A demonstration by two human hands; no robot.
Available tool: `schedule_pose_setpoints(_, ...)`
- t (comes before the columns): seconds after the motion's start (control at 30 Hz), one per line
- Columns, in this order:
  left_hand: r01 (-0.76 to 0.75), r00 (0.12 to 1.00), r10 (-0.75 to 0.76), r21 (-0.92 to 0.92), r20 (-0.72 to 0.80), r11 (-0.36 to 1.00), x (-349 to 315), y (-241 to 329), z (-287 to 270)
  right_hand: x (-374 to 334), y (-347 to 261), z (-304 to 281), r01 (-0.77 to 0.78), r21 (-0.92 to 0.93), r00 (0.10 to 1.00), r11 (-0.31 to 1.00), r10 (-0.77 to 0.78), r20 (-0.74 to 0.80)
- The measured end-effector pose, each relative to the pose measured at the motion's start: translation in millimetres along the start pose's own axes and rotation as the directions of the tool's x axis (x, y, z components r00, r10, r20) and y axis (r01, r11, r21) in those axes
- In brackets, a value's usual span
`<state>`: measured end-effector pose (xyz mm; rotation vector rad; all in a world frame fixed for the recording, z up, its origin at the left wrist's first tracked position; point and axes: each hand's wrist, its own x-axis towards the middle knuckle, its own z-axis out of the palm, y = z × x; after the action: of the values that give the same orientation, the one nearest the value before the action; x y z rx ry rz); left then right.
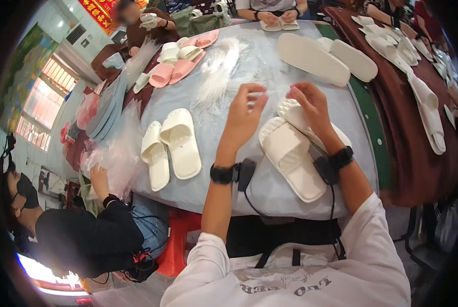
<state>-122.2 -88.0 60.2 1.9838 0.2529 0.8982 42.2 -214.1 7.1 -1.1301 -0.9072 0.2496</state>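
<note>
My left hand (245, 115) is raised over the middle of the table, fingers curled and the thumb close to the index finger. Level with it, a short gap to the right, my right hand (313, 106) has its fingertips pinched together. Anything between the fingers is too thin to make out. Below and between the hands lies a cream slipper (290, 156) with a quilted strap. A second cream slipper (336, 134) lies partly beneath my right hand. Just beyond my left hand is a loose bundle of thin, clear-white strands (219, 69).
Another cream pair (180, 146) lies to the left. Pink and cream slippers (180, 64) are heaped at the back left, and large cream slippers (316, 56) at the back right. Clear plastic bags (119, 158) hang near a seated co-worker (80, 233). More slippers (426, 110) lie on a brown cloth.
</note>
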Motion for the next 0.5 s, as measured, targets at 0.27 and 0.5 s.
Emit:
schedule_pose_setpoints(0.27,0.155,0.894,-0.231,0.217,0.384,0.964,-110,68,60,17,4,-24,-0.016,0.436,0.976,0.900,0.109,-0.191)
schedule_pose_setpoints(0.5,-0.104,0.972,-0.045,0.592,0.232,0.799,-93,38,134,-5,52,-113,0.317,-0.851,0.934,0.418,-0.291,0.205)
